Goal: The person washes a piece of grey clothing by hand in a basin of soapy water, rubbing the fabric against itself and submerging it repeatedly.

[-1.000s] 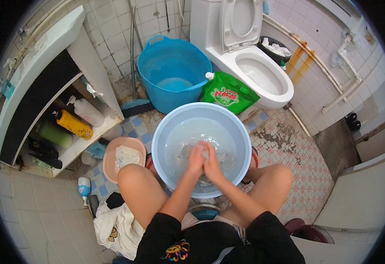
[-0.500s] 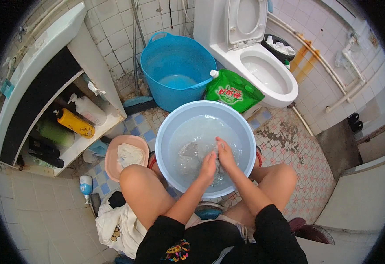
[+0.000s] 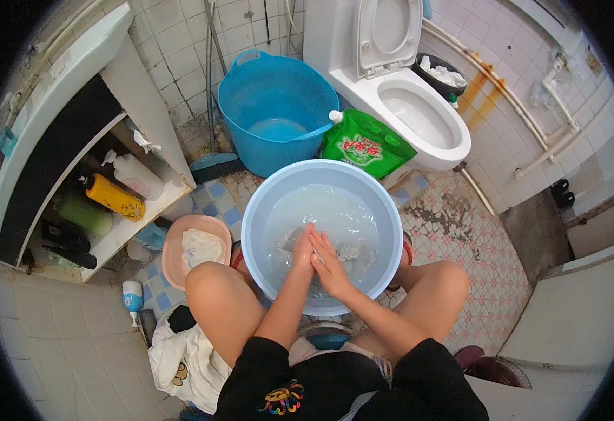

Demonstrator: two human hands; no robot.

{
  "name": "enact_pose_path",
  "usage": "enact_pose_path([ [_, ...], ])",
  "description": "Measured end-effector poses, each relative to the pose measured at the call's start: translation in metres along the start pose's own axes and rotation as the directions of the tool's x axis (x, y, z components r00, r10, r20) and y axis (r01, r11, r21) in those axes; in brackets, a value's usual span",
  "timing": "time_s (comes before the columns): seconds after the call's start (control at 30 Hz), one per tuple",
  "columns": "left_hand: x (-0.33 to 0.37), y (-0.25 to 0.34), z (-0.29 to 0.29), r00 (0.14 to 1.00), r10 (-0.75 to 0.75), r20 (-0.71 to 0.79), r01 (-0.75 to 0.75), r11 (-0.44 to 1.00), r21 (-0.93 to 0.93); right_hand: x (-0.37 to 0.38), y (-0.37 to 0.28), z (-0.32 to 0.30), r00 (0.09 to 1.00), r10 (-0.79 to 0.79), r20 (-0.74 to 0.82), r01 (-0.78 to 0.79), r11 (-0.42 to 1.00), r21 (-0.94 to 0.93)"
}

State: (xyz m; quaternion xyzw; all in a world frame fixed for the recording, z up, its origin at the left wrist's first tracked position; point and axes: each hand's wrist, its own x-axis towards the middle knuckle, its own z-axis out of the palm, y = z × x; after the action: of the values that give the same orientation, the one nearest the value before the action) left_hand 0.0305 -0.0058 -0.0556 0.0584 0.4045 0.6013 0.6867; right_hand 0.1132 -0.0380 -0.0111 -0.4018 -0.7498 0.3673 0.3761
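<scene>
Tiled bathroom floor (image 3: 489, 274) carries, leftmost, a pink basin (image 3: 171, 256) holding white cloth (image 3: 203, 247), then a blue tub (image 3: 272, 151) and a light-blue washbasin (image 3: 253, 231). Over its water, left hand (image 3: 302, 251) and right hand (image 3: 330, 268) press together, fingers extended; whether either grip encloses anything, I cannot tell. Grayish cloth (image 3: 357, 254) lies underwater toward the washbasin's right edge.

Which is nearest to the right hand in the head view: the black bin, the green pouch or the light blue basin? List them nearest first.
From the right hand:
1. Light blue basin: directly beneath it.
2. Green pouch: ahead, past the basin's far rim.
3. Black bin: beyond the pouch, upper right.
</scene>
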Motion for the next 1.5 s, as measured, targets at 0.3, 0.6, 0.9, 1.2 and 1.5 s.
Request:
enact_pose_path([
  [0.3, -0.022, 0.031, 0.012, 0.955, 0.16, 0.248, -0.291, 0.359, 0.887, 0.042, 0.076, -0.091, 0.885, 0.427, -0.188, -0.433, 0.902, 0.012],
  [0.6, -0.034, 0.059, 0.019, 0.946, 0.031, 0.321, -0.278, 0.586, 0.761, 0.048, 0.02, -0.12, 0.874, 0.481, 0.071, -0.48, 0.83, 0.285],
  [0.9, -0.012, 0.04, 0.016, 0.971, 0.181, 0.154, -0.222, 0.922, 0.317, 0.048, 0.053, -0.106, 0.902, 0.43, -0.029, -0.43, 0.903, 0.002],
  [1.2, -0.012, -0.016, 0.023, 0.989, 0.144, 0.035, -0.147, 0.984, 0.102, 0.026, 0.038, -0.016, 0.899, 0.218, -0.38, -0.177, 0.974, 0.141],
  [1.5, -0.004, 0.004, 0.014, 0.999, 0.046, 0.029, -0.048, 0.995, 0.086, 0.015, 0.012, -0.011, 0.989, 0.131, -0.074, -0.121, 0.984, 0.131],
])
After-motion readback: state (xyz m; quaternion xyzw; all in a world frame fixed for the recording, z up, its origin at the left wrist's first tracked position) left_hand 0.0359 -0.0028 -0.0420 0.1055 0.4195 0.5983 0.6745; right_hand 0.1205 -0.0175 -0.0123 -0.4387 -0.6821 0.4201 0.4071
